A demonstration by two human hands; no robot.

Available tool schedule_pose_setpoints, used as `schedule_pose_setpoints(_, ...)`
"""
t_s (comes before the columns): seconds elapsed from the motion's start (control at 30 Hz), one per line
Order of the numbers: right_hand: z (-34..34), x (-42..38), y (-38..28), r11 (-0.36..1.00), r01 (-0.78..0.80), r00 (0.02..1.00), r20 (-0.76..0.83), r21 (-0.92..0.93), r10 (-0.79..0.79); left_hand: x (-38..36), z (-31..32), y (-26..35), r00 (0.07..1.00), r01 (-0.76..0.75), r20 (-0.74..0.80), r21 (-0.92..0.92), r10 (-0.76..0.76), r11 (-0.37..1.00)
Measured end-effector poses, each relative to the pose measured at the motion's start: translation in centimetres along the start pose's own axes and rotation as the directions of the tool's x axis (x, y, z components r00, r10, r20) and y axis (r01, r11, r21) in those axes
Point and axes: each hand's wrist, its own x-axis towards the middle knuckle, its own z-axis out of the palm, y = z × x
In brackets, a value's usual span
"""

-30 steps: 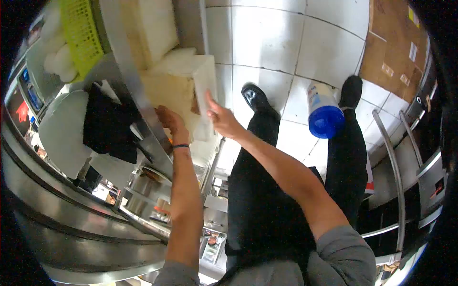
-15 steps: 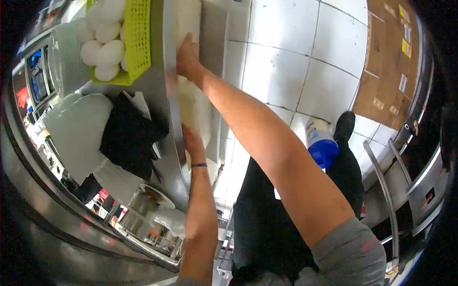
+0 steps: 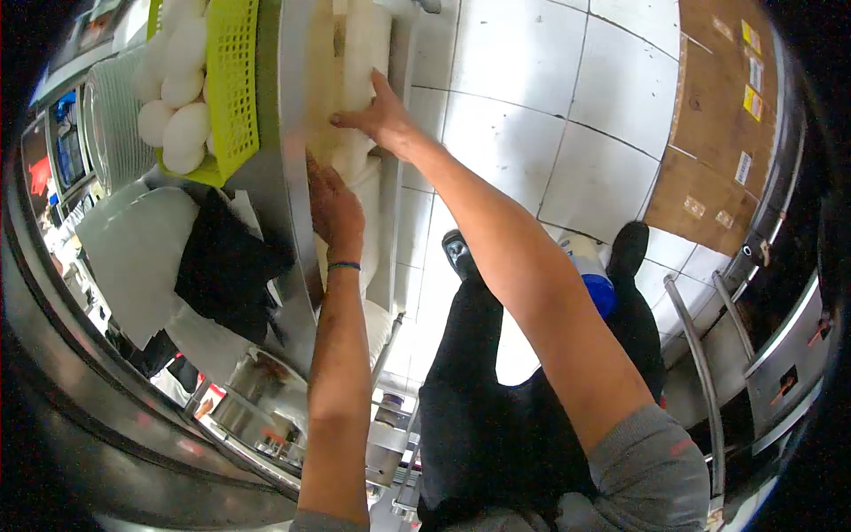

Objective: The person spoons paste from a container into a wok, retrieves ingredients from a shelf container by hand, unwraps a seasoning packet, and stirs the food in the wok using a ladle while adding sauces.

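Under the counter edge, my left hand (image 3: 339,208), with a blue band at the wrist, curls its fingers at the near end of a blurred cream-coloured container (image 3: 321,84). Part of that container is hidden below the steel counter. Farther along, my right hand (image 3: 386,122) has thumb and index finger spread wide. Its thumb tip lies at the cream container's side, and its index finger reaches along a white plastic tub (image 3: 368,44) next to it. Another whitish tub (image 3: 368,199) sits beside my left hand on the same low shelf.
On the steel counter (image 3: 294,106) stand a green basket (image 3: 235,89) of eggs (image 3: 184,127), stacked clear plates (image 3: 124,124) and a black cloth (image 3: 222,266). A blue-lidded bottle (image 3: 598,293) is by my feet on the tiled floor (image 3: 514,80). Flat cardboard (image 3: 718,133) lies at right.
My right hand has shifted right and spread its fingers. My left hand has moved up and left, toward the right hand. The cream container now shows between them, blurred.
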Motion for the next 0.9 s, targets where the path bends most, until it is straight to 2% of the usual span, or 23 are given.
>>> schedule_pose_setpoints(0.07,-1.4,0.1,2.9,0.985,0.146,0.987,-0.080,0.087,-0.139,0.2,0.7,-1.2,0.997,-0.077,-0.023,0.037,0.078,0.996)
schedule_pose_setpoints(0.17,-6.0,-4.3,1.7,0.939,0.094,0.995,-0.020,0.332,-0.093,0.0,1.5,-2.5,0.989,-0.105,-0.090,0.109,0.115,0.988)
schedule_pose_setpoints(0.23,-8.9,-7.0,0.5,0.968,0.044,0.998,-0.048,0.248,-0.033,-0.1,1.1,-1.3,0.970,-0.137,-0.162,0.251,0.181,0.958)
schedule_pose_setpoints(0.27,-10.2,-8.1,-0.1,0.979,0.015,0.998,-0.063,0.204,-0.002,0.0,1.5,-1.7,0.976,-0.127,-0.147,0.224,0.162,0.966)
schedule_pose_setpoints(0.37,-13.2,-10.5,-1.0,0.974,0.002,0.995,-0.098,0.225,0.021,0.3,2.4,-3.7,0.988,-0.087,-0.111,0.177,0.107,0.980)
schedule_pose_setpoints(0.43,-13.7,-10.8,-0.9,0.977,0.034,0.994,-0.112,0.211,-0.011,0.4,2.4,-3.8,0.992,-0.051,-0.107,0.185,0.071,0.981)
schedule_pose_setpoints(0.53,-14.1,-11.3,-0.5,0.979,0.034,0.995,-0.101,0.199,-0.013,0.2,1.8,-2.3,0.984,-0.036,-0.155,0.322,0.091,0.946)
schedule_pose_setpoints(0.6,-14.0,-11.3,-0.6,0.977,0.071,0.994,-0.096,0.201,-0.053,0.1,2.0,-2.5,0.980,-0.041,-0.170,0.321,0.100,0.946)
schedule_pose_setpoints(0.7,-15.3,-13.3,-2.9,0.961,-0.126,0.992,0.004,0.246,0.129,0.0,2.0,-2.5,0.982,-0.023,-0.171,0.310,0.080,0.950)
schedule_pose_setpoints(0.8,-15.6,-13.9,-1.3,0.977,-0.082,0.992,-0.073,0.195,0.098,-0.2,1.9,-2.0,0.987,0.006,-0.154,0.314,0.045,0.949)
schedule_pose_setpoints(0.83,-15.2,-14.1,-0.6,0.993,-0.006,0.970,-0.242,-0.120,-0.023,-0.4,1.8,-1.8,0.988,0.017,-0.149,0.322,0.033,0.947)
schedule_pose_setpoints(0.87,-14.3,-14.4,-0.9,0.902,0.021,0.915,-0.355,-0.431,-0.191,-0.3,1.8,-1.8,0.988,-0.010,-0.144,0.302,0.056,0.953)
schedule_pose_setpoints(0.9,-13.2,-14.6,-1.3,0.718,-0.002,0.834,-0.397,-0.696,-0.382,-0.1,1.7,-1.8,0.987,-0.035,-0.142,0.282,0.078,0.959)
